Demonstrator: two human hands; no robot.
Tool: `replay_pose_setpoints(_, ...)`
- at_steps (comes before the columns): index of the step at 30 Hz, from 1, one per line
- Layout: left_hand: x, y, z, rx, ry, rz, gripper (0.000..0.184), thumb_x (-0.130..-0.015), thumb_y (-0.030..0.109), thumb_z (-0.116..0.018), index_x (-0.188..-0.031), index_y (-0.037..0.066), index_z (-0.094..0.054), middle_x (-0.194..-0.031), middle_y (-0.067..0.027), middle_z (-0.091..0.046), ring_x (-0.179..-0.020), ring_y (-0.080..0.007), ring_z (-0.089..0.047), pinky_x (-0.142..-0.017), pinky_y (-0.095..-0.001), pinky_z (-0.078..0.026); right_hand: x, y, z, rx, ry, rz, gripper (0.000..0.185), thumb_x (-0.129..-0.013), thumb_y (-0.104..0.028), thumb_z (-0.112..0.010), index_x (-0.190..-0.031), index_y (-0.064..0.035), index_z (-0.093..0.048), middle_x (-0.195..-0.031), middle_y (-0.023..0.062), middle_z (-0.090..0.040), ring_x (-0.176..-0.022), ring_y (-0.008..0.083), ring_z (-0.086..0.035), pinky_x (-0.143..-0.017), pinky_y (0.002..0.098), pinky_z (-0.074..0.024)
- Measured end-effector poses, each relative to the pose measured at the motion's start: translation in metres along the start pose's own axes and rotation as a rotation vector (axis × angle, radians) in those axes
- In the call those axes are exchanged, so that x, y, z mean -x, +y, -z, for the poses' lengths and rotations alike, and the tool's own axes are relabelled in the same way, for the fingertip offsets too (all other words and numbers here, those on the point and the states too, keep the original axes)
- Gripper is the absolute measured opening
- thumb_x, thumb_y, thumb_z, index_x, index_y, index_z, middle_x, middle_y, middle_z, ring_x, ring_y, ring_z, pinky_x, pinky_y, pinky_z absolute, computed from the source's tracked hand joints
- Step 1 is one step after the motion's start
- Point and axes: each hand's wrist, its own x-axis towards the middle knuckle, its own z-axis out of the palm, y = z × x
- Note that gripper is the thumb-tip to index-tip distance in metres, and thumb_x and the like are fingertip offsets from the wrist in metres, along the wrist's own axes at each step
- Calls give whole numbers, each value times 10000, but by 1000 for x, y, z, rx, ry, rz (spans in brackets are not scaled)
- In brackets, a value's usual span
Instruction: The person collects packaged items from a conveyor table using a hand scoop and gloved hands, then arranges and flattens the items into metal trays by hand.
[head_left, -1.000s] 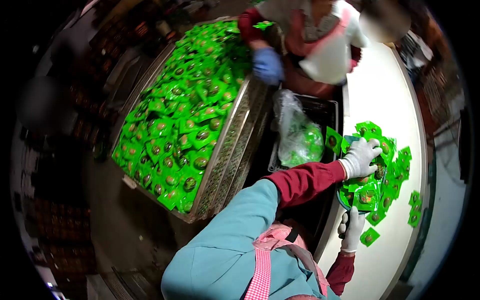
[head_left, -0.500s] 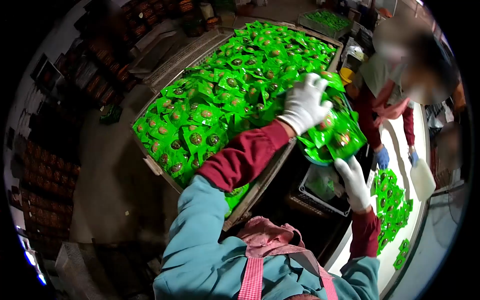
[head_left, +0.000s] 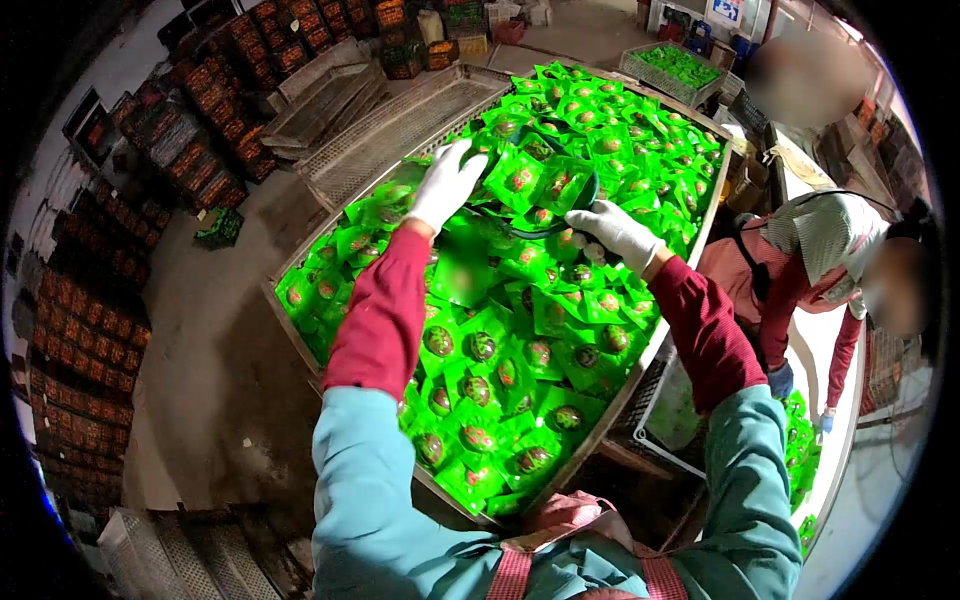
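A dark teal round basin [head_left: 545, 234] is over the heaped tray, with several green packets [head_left: 520, 180] in it. Each packet is shiny and shows a brown, egg-like round shape. My right hand [head_left: 615, 232], in a white glove, is closed on the basin's near right rim. My left hand [head_left: 447, 185], gloved the same way, is at the basin's left side with its fingers stretched out; whether it touches the rim is unclear. One green packet [head_left: 462, 268] is blurred just below the basin. Similar packets fill the large tray [head_left: 640, 385] beneath both hands.
At right a co-worker [head_left: 790, 265] bends over a white table [head_left: 835, 375] bearing green packets. A black crate [head_left: 650, 425] stands beside the tray. An unfilled perforated tray [head_left: 400, 130] adjoins at the back left. Stacked crates [head_left: 85, 340] line the left wall.
The basin has moved from the tray's right side to over its middle. My left hand has gone left off the packets; my right hand has come up and left along with the basin.
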Motion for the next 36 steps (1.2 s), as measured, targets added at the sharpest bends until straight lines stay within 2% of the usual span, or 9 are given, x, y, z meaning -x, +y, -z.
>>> replay_pose_setpoints(4,83,-11,70,-324,-88,-141,458,-901,288,-648,-1259,12,-573,-1320,-180,-535,-1219,-335,-521,-1048,-406,-409,-25,-4,10,-69,-45,-148,320,-940,-275,-585,-710,-54,-560,-552,23,-523,-392,118,-472,-380,288,-367)
replay_pose_setpoints(7,148,-13,95,-373,-175,-92,426,-880,249,-668,-1232,28,-577,-1306,-166,-529,-1228,-323,-503,-1058,-400,-401,-66,-7,6,-1,-76,-27,333,-939,-246,-560,-652,-78,-541,-502,15,-494,-385,119,-437,-382,296,-325)
replay_pose_setpoints(14,221,7,130,-723,-383,4,519,-827,277,-706,-1277,74,-548,-1335,-106,-492,-1187,-340,-483,-996,-441,-420,-108,-10,6,-190,-84,-198,319,-953,-269,-579,-691,-102,-504,-561,-16,-499,-412,91,-424,-390,260,-342)
replay_pose_setpoints(21,272,10,154,-640,-320,172,490,-822,226,-709,-1260,64,-561,-1305,-104,-518,-1164,-323,-502,-1001,-448,-417,-13,-30,50,-85,-6,-288,359,-984,-288,-549,-706,-61,-561,-514,-34,-455,-386,75,-419,-358,247,-315)
replay_pose_setpoints(26,270,9,151,-565,-210,149,410,-845,163,-676,-1229,68,-568,-1255,-107,-546,-1153,-321,-519,-1002,-421,-423,-41,-46,30,-32,30,-230,344,-986,-272,-540,-695,-90,-552,-512,-33,-462,-384,72,-407,-364,236,-293)
replay_pose_setpoints(28,271,13,151,-587,-213,200,405,-850,122,-655,-1234,41,-559,-1267,-129,-551,-1177,-324,-520,-1027,-408,-413,-89,-12,39,133,-92,27,396,-967,-261,-502,-610,-93,-465,-496,-16,-463,-408,109,-432,-394,299,-317)
replay_pose_setpoints(31,275,16,149,-653,-245,220,387,-857,126,-651,-1226,45,-569,-1265,-124,-558,-1182,-312,-524,-1030,-402,-413,-71,-30,30,-9,-101,-151,355,-946,-225,-489,-628,-69,-462,-513,-8,-458,-424,110,-458,-412,309,-352)
replay_pose_setpoints(33,276,15,149,-660,-228,203,359,-864,124,-644,-1209,45,-583,-1254,-121,-568,-1179,-309,-533,-1026,-399,-419,-43,-22,71,646,-270,152,273,-924,-211,-526,-690,-75,-488,-549,8,-504,-438,106,-480,-398,306,-370)
replay_pose_setpoints(36,280,8,149,-582,-158,155,331,-875,150,-643,-1193,71,-595,-1225,-98,-582,-1134,-308,-560,-976,-400,-447,40,-43,74,585,19,-99,311,-933,-254,-521,-744,-7,-516,-549,34,-522,-427,143,-500,-383,326,-365)
